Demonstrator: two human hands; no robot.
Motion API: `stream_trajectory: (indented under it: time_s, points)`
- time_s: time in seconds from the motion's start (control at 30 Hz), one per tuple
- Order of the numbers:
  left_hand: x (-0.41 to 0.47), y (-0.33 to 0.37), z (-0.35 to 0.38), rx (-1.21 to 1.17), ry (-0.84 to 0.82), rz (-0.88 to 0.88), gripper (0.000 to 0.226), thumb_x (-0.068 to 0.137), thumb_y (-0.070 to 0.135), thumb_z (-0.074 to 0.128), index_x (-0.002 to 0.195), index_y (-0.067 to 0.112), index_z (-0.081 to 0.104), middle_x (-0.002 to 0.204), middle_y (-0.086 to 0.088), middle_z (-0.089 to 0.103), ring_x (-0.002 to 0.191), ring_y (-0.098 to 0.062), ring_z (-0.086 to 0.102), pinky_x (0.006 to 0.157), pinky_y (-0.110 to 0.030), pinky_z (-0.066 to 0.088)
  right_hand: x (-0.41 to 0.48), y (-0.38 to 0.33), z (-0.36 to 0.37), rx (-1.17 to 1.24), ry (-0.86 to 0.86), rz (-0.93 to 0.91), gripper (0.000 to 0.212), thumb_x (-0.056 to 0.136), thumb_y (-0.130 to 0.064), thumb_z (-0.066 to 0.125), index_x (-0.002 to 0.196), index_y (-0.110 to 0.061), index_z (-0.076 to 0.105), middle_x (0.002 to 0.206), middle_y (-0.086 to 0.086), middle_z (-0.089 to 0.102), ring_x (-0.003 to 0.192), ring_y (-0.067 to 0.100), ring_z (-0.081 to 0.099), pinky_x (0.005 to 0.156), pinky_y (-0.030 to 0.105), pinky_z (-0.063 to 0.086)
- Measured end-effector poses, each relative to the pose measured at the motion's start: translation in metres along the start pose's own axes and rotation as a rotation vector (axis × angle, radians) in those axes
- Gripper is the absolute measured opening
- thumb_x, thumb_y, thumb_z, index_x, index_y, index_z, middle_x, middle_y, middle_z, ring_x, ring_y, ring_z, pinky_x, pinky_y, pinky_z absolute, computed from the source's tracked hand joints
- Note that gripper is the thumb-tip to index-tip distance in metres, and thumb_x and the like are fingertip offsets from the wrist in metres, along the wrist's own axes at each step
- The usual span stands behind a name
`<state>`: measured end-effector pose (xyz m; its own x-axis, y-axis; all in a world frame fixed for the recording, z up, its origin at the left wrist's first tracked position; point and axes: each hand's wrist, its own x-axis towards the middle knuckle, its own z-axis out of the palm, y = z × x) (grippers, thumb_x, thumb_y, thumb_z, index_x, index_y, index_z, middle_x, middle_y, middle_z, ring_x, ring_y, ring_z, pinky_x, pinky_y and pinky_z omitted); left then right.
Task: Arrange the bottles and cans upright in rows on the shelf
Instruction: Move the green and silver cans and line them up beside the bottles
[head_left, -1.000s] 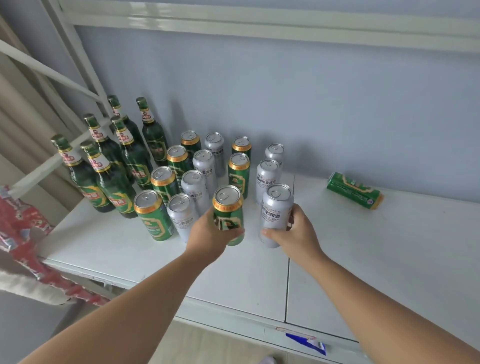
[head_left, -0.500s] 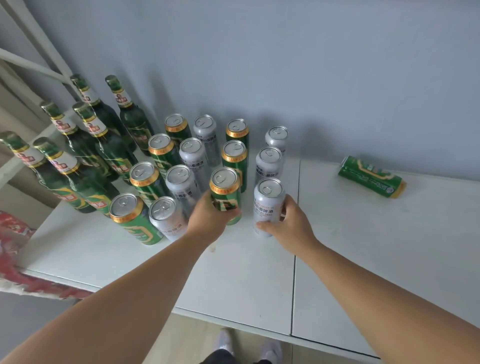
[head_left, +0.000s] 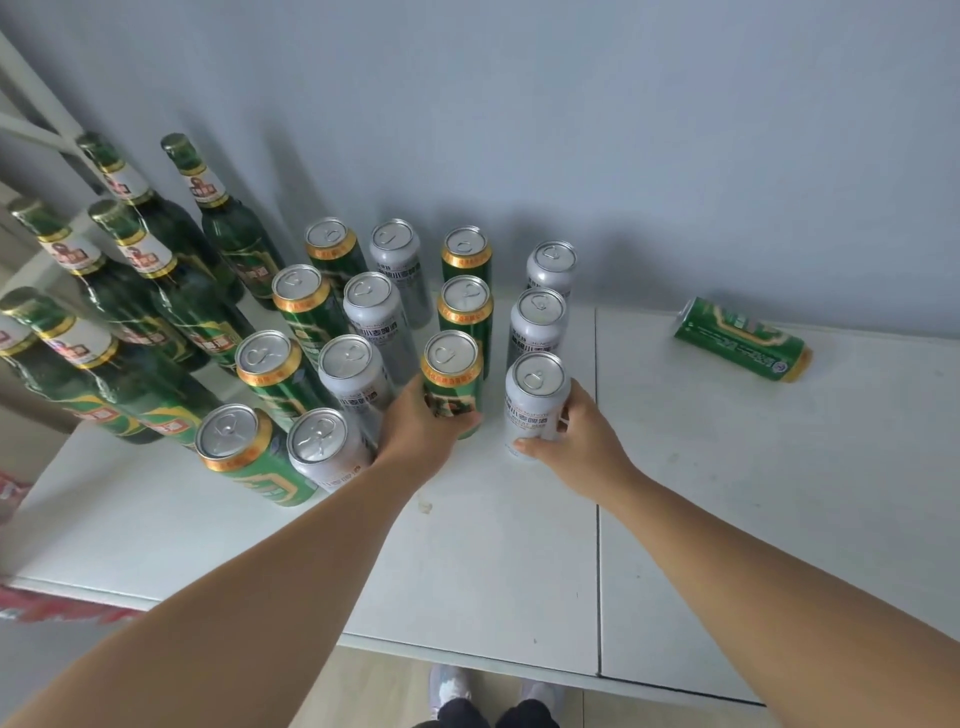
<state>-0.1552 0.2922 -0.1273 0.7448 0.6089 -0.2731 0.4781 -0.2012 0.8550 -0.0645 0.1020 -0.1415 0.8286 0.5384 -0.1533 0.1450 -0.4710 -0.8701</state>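
White shelf (head_left: 727, 493) carries all stock. Green bottles (head_left: 182, 312) stand upright at far left. Cans (head_left: 374, 317), green and silver, stand upright in four rows beside them. Left hand (head_left: 421, 431) grips the front green can (head_left: 452, 384) of the third row; right hand (head_left: 576, 441) grips the front silver can (head_left: 535, 400) of the fourth. One fallen can (head_left: 743, 340) lies on its side, well apart at right.

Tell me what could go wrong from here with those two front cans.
The left hand, gripping the held green can, has its wrist right beside the front silver can; pulling back could topple it into its neighbours.
Shoving the held silver can with the right hand could knock the row behind.
The lying green can may roll if bumped.
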Motion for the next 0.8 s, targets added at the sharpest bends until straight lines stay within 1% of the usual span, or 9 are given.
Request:
stream_trajectory:
  time_s: [0.07,0.13,0.2,0.3,0.37,0.5,0.67,0.8]
  points:
    - [0.002,-0.002,0.001,-0.005,-0.008,0.006,0.052,0.073,0.024,0.089,0.116,0.031,0.060,0.096,0.024,0.066,0.090,0.008,0.058,0.080,-0.024,0.044,0.000,0.003,0.002,-0.002,0.009,-0.003,0.062,0.065,-0.034,0.083,0.120,-0.033,0.054,0.116,-0.009,0.066,0.107,0.012,0.065,0.095,0.043,0.054]
    - [0.004,-0.004,0.002,-0.006,-0.011,0.010,0.053,0.073,0.024,0.089,0.117,0.032,0.060,0.096,0.025,0.065,0.090,0.010,0.056,0.082,-0.025,0.044,0.001,0.004,0.005,-0.004,0.023,-0.005,0.061,0.068,-0.032,0.084,0.121,-0.035,0.052,0.117,-0.010,0.065,0.108,0.011,0.063,0.095,0.041,0.053]
    - [0.006,-0.005,0.003,-0.007,-0.016,0.017,0.054,0.073,0.025,0.089,0.117,0.033,0.059,0.099,0.024,0.067,0.094,0.006,0.060,0.086,-0.028,0.047,0.002,0.006,0.006,-0.002,0.039,-0.012,0.061,0.070,-0.030,0.084,0.121,-0.035,0.052,0.118,-0.010,0.064,0.110,0.011,0.062,0.096,0.041,0.053]
    - [0.008,-0.007,0.004,-0.023,-0.026,0.032,0.061,0.072,0.026,0.089,0.124,0.033,0.059,0.107,0.019,0.070,0.102,-0.003,0.064,0.091,-0.030,0.049,0.004,0.006,0.007,-0.008,0.044,-0.022,0.061,0.071,-0.027,0.084,0.123,-0.032,0.052,0.119,-0.009,0.063,0.110,0.012,0.062,0.097,0.041,0.052]
    - [0.008,-0.007,0.005,-0.022,-0.029,0.036,0.062,0.073,0.026,0.088,0.127,0.032,0.057,0.110,0.017,0.069,0.104,-0.005,0.063,0.090,-0.028,0.047,0.005,0.007,0.009,-0.014,0.052,-0.025,0.062,0.070,-0.030,0.083,0.124,-0.032,0.052,0.120,-0.008,0.063,0.111,0.013,0.062,0.096,0.043,0.052]
    - [0.008,-0.008,0.004,-0.016,-0.033,0.032,0.063,0.073,0.030,0.088,0.127,0.034,0.056,0.111,0.017,0.069,0.106,-0.007,0.063,0.091,-0.030,0.047,0.005,0.007,0.013,-0.024,0.071,-0.021,0.064,0.068,-0.036,0.081,0.124,-0.032,0.051,0.119,-0.005,0.062,0.112,0.017,0.060,0.095,0.045,0.052]
    - [0.005,-0.004,0.004,-0.022,-0.045,0.021,0.063,0.074,0.027,0.088,0.129,0.031,0.055,0.112,0.015,0.068,0.104,-0.008,0.061,0.085,-0.026,0.043,0.004,0.004,0.018,-0.036,0.137,-0.022,0.061,0.073,-0.028,0.084,0.123,-0.026,0.050,0.119,-0.001,0.059,0.112,0.018,0.057,0.093,0.041,0.051]
    - [0.005,-0.003,0.003,-0.011,-0.056,0.027,0.064,0.075,0.027,0.087,0.130,0.030,0.054,0.115,0.012,0.069,0.105,-0.009,0.063,0.086,-0.027,0.044,0.006,0.001,0.021,-0.057,0.171,-0.022,0.058,0.075,-0.023,0.085,0.121,-0.022,0.049,0.118,0.003,0.057,0.111,0.021,0.057,0.089,0.038,0.050]
